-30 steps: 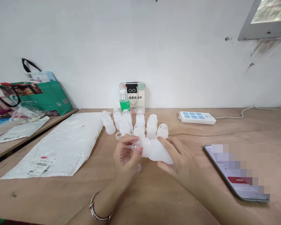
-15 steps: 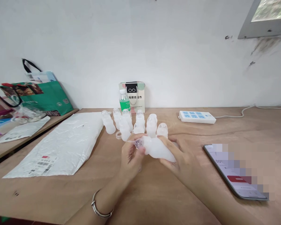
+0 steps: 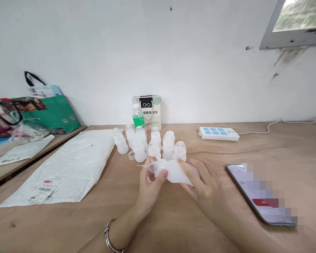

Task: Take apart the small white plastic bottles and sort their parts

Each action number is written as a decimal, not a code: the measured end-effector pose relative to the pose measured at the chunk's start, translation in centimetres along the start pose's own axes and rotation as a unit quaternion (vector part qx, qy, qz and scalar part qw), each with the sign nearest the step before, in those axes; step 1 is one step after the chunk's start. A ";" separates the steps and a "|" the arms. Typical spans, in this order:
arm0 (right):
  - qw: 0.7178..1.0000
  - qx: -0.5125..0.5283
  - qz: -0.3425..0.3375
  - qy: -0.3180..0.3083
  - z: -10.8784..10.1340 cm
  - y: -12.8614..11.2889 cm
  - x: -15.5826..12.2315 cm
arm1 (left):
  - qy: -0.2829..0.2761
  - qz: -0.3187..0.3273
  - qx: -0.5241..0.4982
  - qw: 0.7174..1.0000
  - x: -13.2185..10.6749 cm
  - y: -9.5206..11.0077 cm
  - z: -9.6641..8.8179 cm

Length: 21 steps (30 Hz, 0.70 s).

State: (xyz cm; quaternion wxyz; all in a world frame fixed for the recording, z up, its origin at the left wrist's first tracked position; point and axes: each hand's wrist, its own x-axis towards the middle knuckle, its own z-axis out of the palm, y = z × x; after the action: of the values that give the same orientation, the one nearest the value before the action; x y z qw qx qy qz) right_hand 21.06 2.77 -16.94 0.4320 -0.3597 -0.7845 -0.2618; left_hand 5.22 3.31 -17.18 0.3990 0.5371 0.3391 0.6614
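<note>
We saw the left hand (image 3: pixel 150 184), fingers pinched on the nipple collar (image 3: pixel 156 169), and right hand (image 3: pixel 204 181) curled around the feeding bottle (image 3: pixel 173 171), short of the table's (image 3: pixel 173 218) far edge. We judged good work meant keeping both aligned, squeezing lightly.

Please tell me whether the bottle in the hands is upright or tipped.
Tipped: the bottle is held sideways, its clear tip by the left hand, its body in the right hand.

A frosted-white, waisted plastic bottle (image 3: pixel 174 171) is held by the bare left hand (image 3: pixel 152 183) at its neck and the bare right hand (image 3: pixel 205 182) round its body; frosted-white, mostly clear-capped bottles (image 3: pixel 139 151) are grouped farther off.
</note>
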 end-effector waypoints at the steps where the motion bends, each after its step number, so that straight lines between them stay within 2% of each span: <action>1: 1.000 -0.015 -0.005 0.012 0.0 0.1 0.0 | -0.014 -0.017 0.005 1.000 0.1 0.0 -0.1; 3: 0.999 -0.024 -0.003 0.028 0.0 0.3 0.0 | -0.041 -0.031 0.020 0.998 0.3 0.0 -0.3; 5: 1.000 0.004 0.015 0.019 0.0 0.3 -0.1 | -0.060 -0.006 0.040 0.997 0.5 0.0 -0.5; 10: 0.983 0.135 0.109 -0.064 -0.1 -0.2 -0.3 | -0.035 0.146 0.090 0.985 0.4 -0.9 -1.5; 13: 0.952 0.223 0.184 -0.101 -0.3 -0.4 0.0 | -0.082 0.211 0.103 0.969 0.3 -1.5 -2.3; 16: 0.925 0.281 0.225 -0.119 -0.5 -0.3 0.2 | -0.123 0.199 0.126 0.964 0.4 -1.2 -2.7; 21: 0.920 0.308 0.213 -0.117 -0.4 -0.6 0.0 | -0.061 0.186 0.094 0.976 0.6 -0.3 -2.1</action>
State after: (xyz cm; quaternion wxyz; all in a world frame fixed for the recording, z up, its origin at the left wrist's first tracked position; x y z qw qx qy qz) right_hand 20.81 2.12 -16.84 0.4726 -0.3955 -0.7759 0.1350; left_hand 3.18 3.95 -17.60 0.2366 0.6649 0.2685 0.6556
